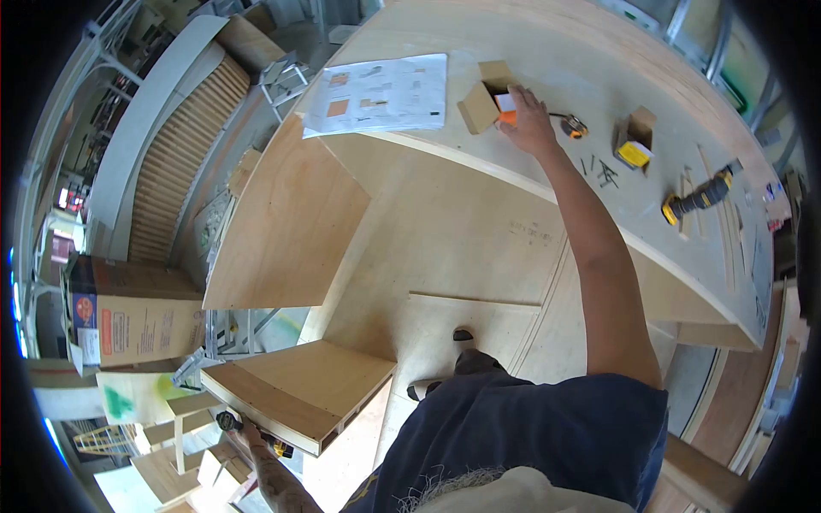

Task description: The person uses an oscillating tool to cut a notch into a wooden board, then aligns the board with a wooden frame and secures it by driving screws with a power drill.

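Note:
My right hand [532, 124] reaches out over the curved plywood top, its thumb and fingers around the right side of a small open cardboard box [479, 107] with an orange and white patch. The box's contents are hidden from me. Right of that hand lie a tape measure [574, 126] and several loose dark screws [605, 173]. At the lower left, my left hand [248, 434] is closed around a black and yellow power drill [280, 447], beside a curved plywood piece [299, 385]. Much of this drill is hidden by the hand and the plywood.
Printed drawing sheets [376, 94] lie on the plywood top [513, 38]. Farther right are another open box [634, 141] with a yellow patch, a second drill [701, 197] and thin wood strips [729, 239]. A large carton [145, 316] stands at left. Plywood panels surround my feet.

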`<state>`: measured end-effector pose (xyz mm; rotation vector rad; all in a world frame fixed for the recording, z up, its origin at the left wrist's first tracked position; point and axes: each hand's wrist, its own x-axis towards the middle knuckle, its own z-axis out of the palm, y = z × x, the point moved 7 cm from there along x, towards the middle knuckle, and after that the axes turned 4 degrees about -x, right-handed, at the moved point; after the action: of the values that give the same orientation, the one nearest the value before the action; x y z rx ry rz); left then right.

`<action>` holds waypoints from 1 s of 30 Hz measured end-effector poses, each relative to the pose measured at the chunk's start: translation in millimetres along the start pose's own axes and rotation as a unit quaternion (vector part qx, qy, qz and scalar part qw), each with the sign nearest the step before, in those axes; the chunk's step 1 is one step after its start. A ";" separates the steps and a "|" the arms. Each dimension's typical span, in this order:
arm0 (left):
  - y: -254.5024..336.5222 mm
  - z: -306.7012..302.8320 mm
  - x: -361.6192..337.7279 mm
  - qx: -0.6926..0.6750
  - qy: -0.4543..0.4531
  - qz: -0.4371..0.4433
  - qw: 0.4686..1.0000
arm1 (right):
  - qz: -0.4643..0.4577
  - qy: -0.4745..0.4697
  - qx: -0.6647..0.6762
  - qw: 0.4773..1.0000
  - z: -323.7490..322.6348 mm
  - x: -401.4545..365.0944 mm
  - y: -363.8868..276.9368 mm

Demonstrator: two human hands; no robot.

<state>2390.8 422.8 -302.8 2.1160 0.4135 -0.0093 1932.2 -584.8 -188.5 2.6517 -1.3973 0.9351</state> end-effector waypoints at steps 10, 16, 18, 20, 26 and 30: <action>-26.9 1.0 14.7 -0.067 -0.026 0.041 0.997 | -0.127 -0.217 -0.059 0.966 23.3 17.3 -23.7; -31.3 -22.5 12.5 0.142 0.085 -0.001 0.986 | -0.106 -0.282 -0.166 0.939 85.7 31.0 60.5; -25.4 -23.4 8.8 0.126 0.097 0.026 0.987 | -0.079 -0.321 -0.208 0.921 110.3 34.5 73.7; -19.1 -21.9 1.3 0.111 0.120 0.052 0.985 | -0.082 -0.313 -0.225 0.919 109.1 38.3 66.9; -28.6 -20.6 8.2 0.086 0.116 0.034 0.989 | -0.002 -0.224 -0.212 0.951 88.9 30.1 68.4; -29.6 -17.3 3.5 0.076 0.106 0.015 0.991 | 0.005 -0.233 -0.215 0.948 82.9 28.9 58.8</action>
<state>2382.7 452.6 -318.1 2.2824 0.5219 0.2097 1941.9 -664.1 -257.7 2.5992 -1.4694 -0.0300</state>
